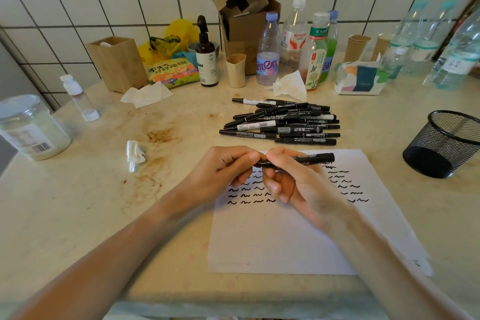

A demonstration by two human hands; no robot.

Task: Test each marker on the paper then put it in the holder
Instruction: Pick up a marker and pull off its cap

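Above scribbled paper (272, 236): black marker (315, 158), slim, white print on barrel, held level; left hand (223, 171) and right hand (293, 179) fingers both pinching it.

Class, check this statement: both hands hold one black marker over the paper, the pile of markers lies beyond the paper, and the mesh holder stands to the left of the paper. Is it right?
One thing is wrong: the head view shows the mesh holder to the right of the paper, not the left. The rest stands: the left hand and right hand hold one black marker, with the pile beyond the paper.
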